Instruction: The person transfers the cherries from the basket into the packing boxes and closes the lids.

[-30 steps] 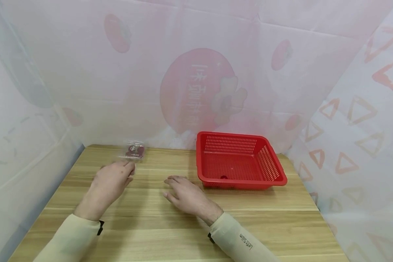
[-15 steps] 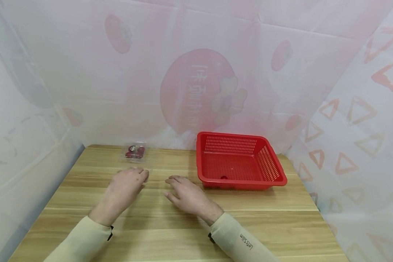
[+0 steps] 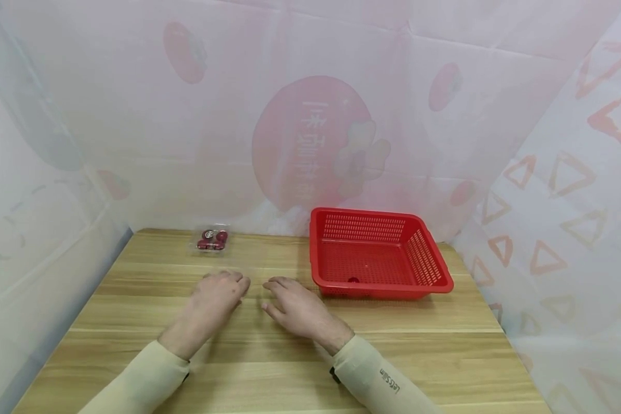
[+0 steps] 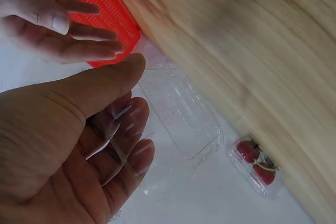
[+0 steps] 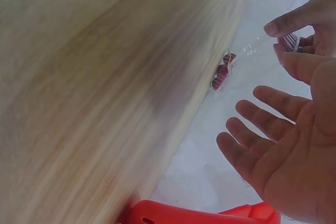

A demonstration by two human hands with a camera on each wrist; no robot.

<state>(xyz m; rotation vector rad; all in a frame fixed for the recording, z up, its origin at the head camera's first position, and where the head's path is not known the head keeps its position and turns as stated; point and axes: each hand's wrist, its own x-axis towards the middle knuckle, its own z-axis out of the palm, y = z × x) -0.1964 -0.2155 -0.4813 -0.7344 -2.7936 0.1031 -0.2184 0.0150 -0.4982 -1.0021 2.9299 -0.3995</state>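
In the head view my left hand [image 3: 219, 293] is over the middle of the table, close beside my right. The left wrist view shows it pinching the edge of a clear plastic clamshell box [image 4: 181, 114] between thumb and fingers; I see no fruit in that box, and it is barely visible from the head. My right hand [image 3: 297, 307] is held with fingers relaxed and apart, gripping nothing, its palm facing the left hand [image 5: 283, 161]. At the table's back left lies a small clear pack of cherries [image 3: 212, 240], its red fruit and a stem showing in the left wrist view [image 4: 260, 163].
A red perforated plastic basket [image 3: 380, 286] stands right of my right hand, near the back edge. One small dark red item [image 3: 353, 280] lies inside by its front wall. The wooden table [image 3: 269, 374] meets printed white sheets [image 3: 217, 144] behind and at both sides.
My left hand has moved right and a little toward me, away from the cherry pack and close to my right hand. The right hand, cherry pack and basket have hardly moved.
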